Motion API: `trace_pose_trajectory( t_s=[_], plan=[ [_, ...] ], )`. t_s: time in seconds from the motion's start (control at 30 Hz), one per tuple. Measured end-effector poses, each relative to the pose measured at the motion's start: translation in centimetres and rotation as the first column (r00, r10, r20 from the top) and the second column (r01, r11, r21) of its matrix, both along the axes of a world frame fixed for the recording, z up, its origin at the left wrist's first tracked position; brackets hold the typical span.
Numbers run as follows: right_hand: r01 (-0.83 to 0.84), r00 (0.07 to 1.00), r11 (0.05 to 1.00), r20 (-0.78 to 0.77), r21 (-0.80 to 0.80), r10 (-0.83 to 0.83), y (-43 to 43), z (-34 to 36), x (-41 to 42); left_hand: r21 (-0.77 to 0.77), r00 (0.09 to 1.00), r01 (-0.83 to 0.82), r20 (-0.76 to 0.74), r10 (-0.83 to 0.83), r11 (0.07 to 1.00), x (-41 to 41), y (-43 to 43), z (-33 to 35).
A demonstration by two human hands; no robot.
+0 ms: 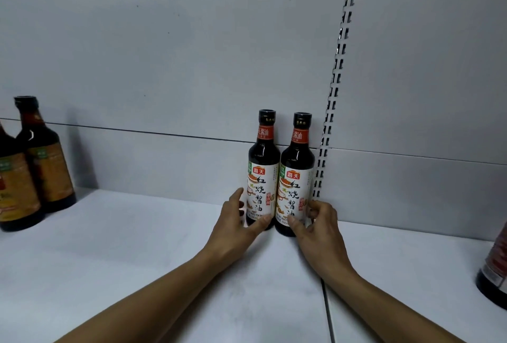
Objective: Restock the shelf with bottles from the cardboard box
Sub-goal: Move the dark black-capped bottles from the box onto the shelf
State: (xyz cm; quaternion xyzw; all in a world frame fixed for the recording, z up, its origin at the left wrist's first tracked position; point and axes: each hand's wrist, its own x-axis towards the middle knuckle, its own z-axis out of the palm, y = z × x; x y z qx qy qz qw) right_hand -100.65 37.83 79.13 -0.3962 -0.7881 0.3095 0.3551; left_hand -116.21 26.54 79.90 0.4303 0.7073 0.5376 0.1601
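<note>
A cut-off bottle (493, 274) at the right edge perhaps leans. On the white shelf (137, 260), two touching soy bottles (262, 172) stand against the back panel (164, 68); left hand (236, 222) and right hand (318, 224) each grip one, fingers (236, 195) curled round.

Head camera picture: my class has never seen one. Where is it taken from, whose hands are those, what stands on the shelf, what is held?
There is no machine here. One wide-angle camera sits on a person's head, looking forward and down, so both bare arms reach in from below. The white shelf has a grey back panel. Two dark sauce bottles stand upright, side by side, at the back. The left hand grips the left bottle near its base; the right hand grips the right bottle likewise. Two brown-labelled bottles stand at the far left, and part of another bottle shows at the right edge. The cardboard box is out of view.
</note>
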Motion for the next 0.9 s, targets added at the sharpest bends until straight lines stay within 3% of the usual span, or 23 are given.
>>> trace_pose_trajectory(
  t_s=[0.17, 0.47, 0.7, 0.9],
  plan=[
    [-0.052, 0.999, 0.999, -0.016, -0.010, 0.052, -1.3, -0.1, 0.7, -0.021, 0.990, -0.079, 0.117, 0.081, 0.997, 1.2, -2.2, 0.4],
    [-0.336, 0.938, 0.940, -0.074, 0.061, 0.340, -7.0, 2.9, -1.3, 0.082, 0.984, -0.169, -0.040, 0.172, 0.982, 2.5, -7.6, 2.6],
    [-0.581, 0.805, 0.807, -0.073, 0.102, 0.589, -15.0, 4.8, -6.1, 0.197, 0.935, -0.325, -0.078, 0.345, 0.925, 1.6, -16.6, 3.1],
    [-0.771, 0.623, 0.631, -0.106, 0.085, 0.775, -25.5, 5.5, -9.9, 0.209, 0.827, -0.541, -0.045, 0.560, 0.815, -0.1, -28.6, 2.6]
  ],
)
